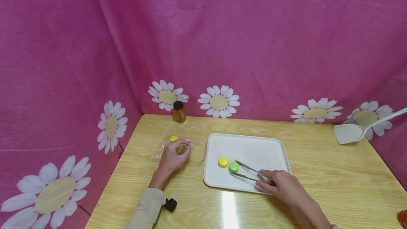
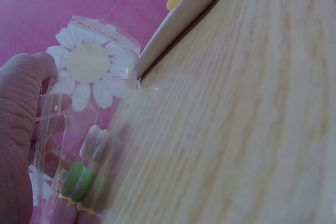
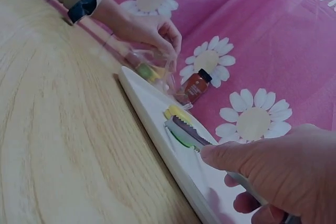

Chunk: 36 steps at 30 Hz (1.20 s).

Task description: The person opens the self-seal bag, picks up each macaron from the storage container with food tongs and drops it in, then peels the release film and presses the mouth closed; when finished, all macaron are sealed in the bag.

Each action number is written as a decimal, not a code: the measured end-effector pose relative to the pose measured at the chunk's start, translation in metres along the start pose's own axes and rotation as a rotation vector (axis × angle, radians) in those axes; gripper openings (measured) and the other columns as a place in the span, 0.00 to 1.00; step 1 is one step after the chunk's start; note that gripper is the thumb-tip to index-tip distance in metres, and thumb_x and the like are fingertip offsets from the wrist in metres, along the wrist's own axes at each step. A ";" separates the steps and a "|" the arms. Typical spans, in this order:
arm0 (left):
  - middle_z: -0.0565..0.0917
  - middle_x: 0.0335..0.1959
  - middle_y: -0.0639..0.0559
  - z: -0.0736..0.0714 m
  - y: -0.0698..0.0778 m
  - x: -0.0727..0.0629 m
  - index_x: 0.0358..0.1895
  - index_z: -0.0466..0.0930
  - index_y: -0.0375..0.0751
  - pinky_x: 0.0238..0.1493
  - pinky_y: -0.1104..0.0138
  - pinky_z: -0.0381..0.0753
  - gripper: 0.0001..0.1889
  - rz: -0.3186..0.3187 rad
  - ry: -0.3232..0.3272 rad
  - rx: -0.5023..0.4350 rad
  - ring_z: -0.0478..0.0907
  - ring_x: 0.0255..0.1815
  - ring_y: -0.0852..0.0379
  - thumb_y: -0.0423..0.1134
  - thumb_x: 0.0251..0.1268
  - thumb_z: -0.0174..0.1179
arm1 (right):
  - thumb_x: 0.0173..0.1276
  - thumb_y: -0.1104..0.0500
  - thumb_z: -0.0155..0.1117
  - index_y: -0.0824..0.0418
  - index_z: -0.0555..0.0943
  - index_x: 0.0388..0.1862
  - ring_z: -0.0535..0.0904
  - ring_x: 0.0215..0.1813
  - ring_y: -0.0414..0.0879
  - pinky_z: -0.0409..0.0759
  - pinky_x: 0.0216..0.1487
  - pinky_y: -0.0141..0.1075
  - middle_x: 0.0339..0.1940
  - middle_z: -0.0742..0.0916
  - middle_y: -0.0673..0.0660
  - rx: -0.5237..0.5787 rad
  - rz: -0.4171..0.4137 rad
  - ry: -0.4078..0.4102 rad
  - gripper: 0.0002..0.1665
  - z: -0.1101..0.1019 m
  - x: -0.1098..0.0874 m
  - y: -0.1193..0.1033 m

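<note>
My left hand (image 1: 174, 156) pinches the upper part of a clear plastic bag (image 2: 105, 38) at the left of the tray. Inside the bag are green (image 2: 79, 182), yellow (image 1: 173, 138) and pale pink macarons (image 2: 93, 142). With my right hand (image 1: 283, 185) I grip metal tongs (image 1: 249, 177) by their arms. The tong tips lie on either side of a green macaron (image 1: 233, 167) on the white tray (image 1: 254, 147); whether both tips touch it I cannot tell. Just left of it on the tray lies a yellow macaron (image 1: 223, 162).
Behind the bag, at the table's back edge, stands a brown bottle with a black cap (image 1: 179, 112). A white spatula (image 1: 349, 133) is at the far right. Part of a red object (image 1: 402, 218) shows at the lower right edge. Pink cloth (image 1: 254, 45) hangs behind and to the left.
</note>
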<state>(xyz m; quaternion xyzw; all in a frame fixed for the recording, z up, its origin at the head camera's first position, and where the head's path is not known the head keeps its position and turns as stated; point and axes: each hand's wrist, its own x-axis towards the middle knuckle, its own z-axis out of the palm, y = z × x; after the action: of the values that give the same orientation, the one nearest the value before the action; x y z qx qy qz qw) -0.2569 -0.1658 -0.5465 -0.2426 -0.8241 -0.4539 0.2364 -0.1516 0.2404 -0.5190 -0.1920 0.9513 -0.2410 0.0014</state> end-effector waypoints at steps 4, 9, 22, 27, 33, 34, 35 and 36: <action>0.91 0.38 0.50 0.000 0.000 0.000 0.42 0.90 0.38 0.41 0.50 0.87 0.05 -0.006 -0.004 0.002 0.87 0.36 0.50 0.31 0.64 0.71 | 0.71 0.36 0.68 0.39 0.80 0.37 0.63 0.22 0.30 0.61 0.23 0.30 0.16 0.66 0.34 0.000 0.022 -0.013 0.12 -0.001 -0.001 0.000; 0.91 0.37 0.51 0.000 0.001 -0.001 0.42 0.90 0.37 0.41 0.50 0.87 0.06 -0.010 -0.008 0.006 0.86 0.35 0.52 0.31 0.64 0.71 | 0.72 0.35 0.66 0.40 0.81 0.41 0.64 0.22 0.31 0.63 0.23 0.30 0.15 0.66 0.34 -0.008 0.030 -0.035 0.13 -0.001 -0.002 0.000; 0.91 0.37 0.50 0.001 0.000 -0.003 0.42 0.90 0.36 0.44 0.49 0.86 0.06 -0.008 -0.008 0.002 0.86 0.35 0.54 0.31 0.63 0.72 | 0.75 0.36 0.63 0.37 0.80 0.39 0.67 0.25 0.32 0.66 0.28 0.31 0.16 0.63 0.34 -0.048 0.001 -0.049 0.10 0.002 -0.002 -0.006; 0.91 0.37 0.51 0.001 -0.001 -0.003 0.41 0.90 0.35 0.41 0.49 0.87 0.06 0.020 0.005 -0.004 0.86 0.34 0.53 0.30 0.62 0.72 | 0.75 0.40 0.65 0.38 0.81 0.39 0.68 0.25 0.31 0.67 0.27 0.30 0.16 0.66 0.33 -0.075 -0.054 -0.017 0.07 0.004 -0.001 -0.004; 0.91 0.36 0.50 0.002 -0.002 -0.002 0.42 0.90 0.34 0.42 0.49 0.88 0.06 0.025 0.000 -0.001 0.87 0.34 0.53 0.30 0.63 0.71 | 0.75 0.42 0.66 0.38 0.83 0.40 0.70 0.27 0.31 0.70 0.28 0.32 0.21 0.75 0.34 -0.094 -0.112 0.041 0.05 0.009 -0.003 0.001; 0.91 0.37 0.50 0.002 -0.002 -0.002 0.42 0.90 0.34 0.42 0.50 0.88 0.06 0.024 -0.002 0.001 0.87 0.35 0.54 0.30 0.63 0.71 | 0.75 0.42 0.66 0.38 0.83 0.40 0.70 0.27 0.31 0.70 0.28 0.32 0.22 0.77 0.35 -0.094 -0.119 0.047 0.05 0.009 -0.003 0.002; 0.91 0.37 0.50 0.002 -0.002 -0.002 0.42 0.90 0.35 0.43 0.50 0.88 0.06 0.021 -0.004 0.003 0.87 0.35 0.54 0.31 0.63 0.71 | 0.75 0.42 0.66 0.39 0.85 0.42 0.71 0.28 0.31 0.71 0.28 0.32 0.24 0.80 0.35 -0.089 -0.121 0.051 0.06 0.010 -0.003 0.003; 0.91 0.37 0.51 0.002 -0.002 -0.001 0.42 0.90 0.35 0.44 0.50 0.87 0.06 0.019 -0.005 0.006 0.87 0.35 0.55 0.31 0.64 0.71 | 0.75 0.42 0.67 0.41 0.86 0.44 0.72 0.28 0.30 0.72 0.29 0.32 0.26 0.82 0.35 -0.082 -0.123 0.057 0.07 0.010 -0.003 0.004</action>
<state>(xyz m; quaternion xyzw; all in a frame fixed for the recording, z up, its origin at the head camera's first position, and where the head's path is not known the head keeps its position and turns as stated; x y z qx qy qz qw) -0.2573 -0.1651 -0.5496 -0.2510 -0.8238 -0.4483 0.2394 -0.1491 0.2406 -0.5300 -0.2429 0.9465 -0.2070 -0.0481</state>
